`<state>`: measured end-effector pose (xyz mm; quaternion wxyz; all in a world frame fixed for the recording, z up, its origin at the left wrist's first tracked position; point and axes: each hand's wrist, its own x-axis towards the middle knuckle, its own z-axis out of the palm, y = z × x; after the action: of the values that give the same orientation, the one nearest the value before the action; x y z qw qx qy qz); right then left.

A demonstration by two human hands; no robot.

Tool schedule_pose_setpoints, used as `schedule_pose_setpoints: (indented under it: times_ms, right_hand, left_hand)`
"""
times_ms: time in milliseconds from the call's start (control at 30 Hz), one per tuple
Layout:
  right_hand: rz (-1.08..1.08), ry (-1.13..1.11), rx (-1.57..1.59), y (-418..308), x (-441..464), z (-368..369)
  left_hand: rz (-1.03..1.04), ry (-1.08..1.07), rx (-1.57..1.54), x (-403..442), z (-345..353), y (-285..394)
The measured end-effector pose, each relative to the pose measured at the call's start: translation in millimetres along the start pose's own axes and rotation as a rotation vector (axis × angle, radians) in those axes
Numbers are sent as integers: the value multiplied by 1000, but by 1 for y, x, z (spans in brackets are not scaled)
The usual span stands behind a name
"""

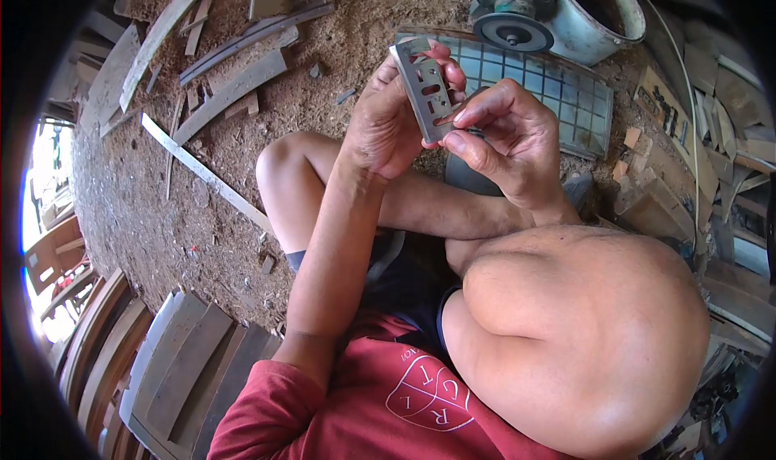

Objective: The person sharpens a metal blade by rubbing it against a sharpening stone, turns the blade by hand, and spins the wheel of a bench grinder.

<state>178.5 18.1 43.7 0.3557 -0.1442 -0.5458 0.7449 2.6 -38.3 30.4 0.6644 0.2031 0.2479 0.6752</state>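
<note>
Sawdust covers the workshop floor, strewn with wood offcuts. Above a grid-patterned panel beside the seated person's crossed leg, the left hand grips a slotted metal piece; the right hand pinches its lower end between thumb and forefinger.

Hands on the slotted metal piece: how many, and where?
2. The left hand grips the upper part of the slotted metal piece; the right hand has thumb and finger at its lower right corner. No other hands show.
</note>
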Motion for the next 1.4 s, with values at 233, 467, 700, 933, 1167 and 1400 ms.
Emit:
schedule_pose_setpoints:
  times_ms: [233, 467, 700, 933, 1167, 1400]
  right_hand:
    - [79, 20, 73, -6, 0, -1]
    - [251, 128, 147, -12, 13, -13]
    - [-29, 360, -757, -80, 90, -159]
    - [642, -88, -2053, -14, 209, -331]
    - [827, -551, -1894, 31, 215, -359]
    - [264, 229, -984, -83, 146, -281]
  left_hand:
    - [50, -22, -184, 1, 2, -5]
    - [36, 203, 145, 7, 28, -1]
    - [6, 284, 254, 8, 5, -2]
    - [-85, 335, 376, 9, -16, -27]
    - [-180, 342, 437, 5, -30, -39]
    - [-218, 286, 485, 15, -29, -47]
